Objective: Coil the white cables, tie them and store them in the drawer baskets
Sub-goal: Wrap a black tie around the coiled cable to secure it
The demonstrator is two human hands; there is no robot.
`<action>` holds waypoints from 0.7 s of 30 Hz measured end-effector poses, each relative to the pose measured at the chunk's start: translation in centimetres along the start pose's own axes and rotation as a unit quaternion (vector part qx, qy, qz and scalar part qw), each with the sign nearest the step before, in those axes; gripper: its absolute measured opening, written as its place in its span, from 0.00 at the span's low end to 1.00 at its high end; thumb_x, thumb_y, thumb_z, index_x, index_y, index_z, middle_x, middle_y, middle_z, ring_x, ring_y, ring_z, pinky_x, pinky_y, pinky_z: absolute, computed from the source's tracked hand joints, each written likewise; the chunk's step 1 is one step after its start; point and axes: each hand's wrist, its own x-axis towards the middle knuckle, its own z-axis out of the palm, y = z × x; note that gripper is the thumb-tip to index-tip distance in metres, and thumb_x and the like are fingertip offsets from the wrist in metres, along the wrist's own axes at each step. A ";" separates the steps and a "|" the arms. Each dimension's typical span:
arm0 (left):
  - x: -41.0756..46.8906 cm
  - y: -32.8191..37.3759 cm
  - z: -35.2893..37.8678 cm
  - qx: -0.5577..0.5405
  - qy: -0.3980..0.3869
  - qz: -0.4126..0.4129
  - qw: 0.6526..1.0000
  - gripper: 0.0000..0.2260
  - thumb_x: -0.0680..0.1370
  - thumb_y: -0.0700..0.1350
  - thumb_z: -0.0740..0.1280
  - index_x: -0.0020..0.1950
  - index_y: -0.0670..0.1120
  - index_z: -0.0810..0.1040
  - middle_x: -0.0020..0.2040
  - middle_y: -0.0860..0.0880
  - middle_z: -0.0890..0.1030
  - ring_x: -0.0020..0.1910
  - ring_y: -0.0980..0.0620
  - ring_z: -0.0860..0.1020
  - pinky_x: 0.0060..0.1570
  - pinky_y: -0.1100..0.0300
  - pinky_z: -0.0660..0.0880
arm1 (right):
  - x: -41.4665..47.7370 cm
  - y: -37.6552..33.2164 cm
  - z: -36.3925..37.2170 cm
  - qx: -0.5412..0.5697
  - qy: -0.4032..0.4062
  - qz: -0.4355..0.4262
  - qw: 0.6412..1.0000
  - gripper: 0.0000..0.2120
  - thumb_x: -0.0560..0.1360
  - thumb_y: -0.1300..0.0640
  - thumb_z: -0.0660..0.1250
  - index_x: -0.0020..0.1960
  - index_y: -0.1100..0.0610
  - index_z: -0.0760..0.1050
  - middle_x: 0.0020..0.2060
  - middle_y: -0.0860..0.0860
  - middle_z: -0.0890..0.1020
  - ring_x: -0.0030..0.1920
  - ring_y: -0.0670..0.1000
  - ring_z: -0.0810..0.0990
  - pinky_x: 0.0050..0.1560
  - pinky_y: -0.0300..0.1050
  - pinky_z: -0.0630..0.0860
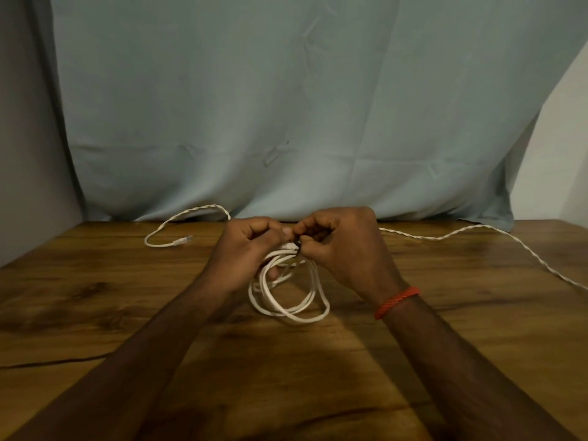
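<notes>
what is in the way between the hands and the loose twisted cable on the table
Nothing visible lies between them on the table. Both the left hand and right hand are occupied, though, gripping the coiled cable; the twisted cable lies just behind them.

Hands, 2: left hand [251, 246], right hand [343, 246]. Coil [286, 300], 1, between them. Twisted runs, 2: left run [191, 211] beyond left hand, right run [445, 235] beyond right hand. Bracelet [396, 302], 1.

Fingers curled, left hand [245, 248] meets right hand [345, 245].
</notes>
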 end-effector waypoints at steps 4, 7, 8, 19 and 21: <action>-0.1 0.1 0.3 -0.065 0.011 -0.071 0.995 0.12 0.80 0.42 0.67 0.47 0.33 0.83 0.36 0.34 0.79 0.22 0.48 0.73 0.23 0.63 0.71 | 0.0 0.1 0.3 -0.088 0.000 -0.062 0.994 0.07 0.66 0.61 0.77 0.44 0.54 0.86 0.34 0.50 0.83 0.34 0.48 0.80 0.38 0.49 0.80; 0.0 0.1 0.4 -0.089 -0.001 -0.092 0.992 0.10 0.80 0.41 0.68 0.51 0.35 0.84 0.37 0.38 0.83 0.24 0.51 0.78 0.23 0.64 0.73 | 0.0 0.1 0.2 -0.103 0.006 -0.085 0.991 0.07 0.66 0.60 0.77 0.44 0.55 0.86 0.33 0.50 0.82 0.33 0.47 0.78 0.35 0.45 0.78; -0.1 0.2 0.4 -0.101 -0.008 -0.096 0.990 0.09 0.80 0.39 0.67 0.53 0.35 0.84 0.36 0.40 0.84 0.25 0.53 0.79 0.23 0.65 0.73 | 0.0 0.0 0.2 -0.105 0.006 -0.095 0.990 0.07 0.66 0.60 0.78 0.44 0.55 0.86 0.33 0.50 0.83 0.33 0.46 0.77 0.35 0.42 0.76; 0.1 -0.6 -0.1 -0.075 -0.045 -0.090 0.992 0.08 0.79 0.41 0.68 0.52 0.36 0.82 0.43 0.37 0.85 0.39 0.44 0.81 0.40 0.57 0.79 | 0.1 0.3 0.5 -0.073 0.013 -0.114 0.991 0.04 0.71 0.61 0.75 0.45 0.54 0.85 0.36 0.48 0.86 0.36 0.42 0.80 0.40 0.32 0.74; 0.1 -0.5 -0.2 -0.060 -0.046 -0.082 0.994 0.08 0.80 0.43 0.69 0.49 0.39 0.83 0.45 0.29 0.82 0.41 0.39 0.77 0.46 0.47 0.74 | 0.1 0.4 0.5 -0.051 0.019 -0.094 0.994 0.04 0.72 0.61 0.75 0.46 0.55 0.85 0.37 0.47 0.86 0.36 0.42 0.81 0.41 0.33 0.77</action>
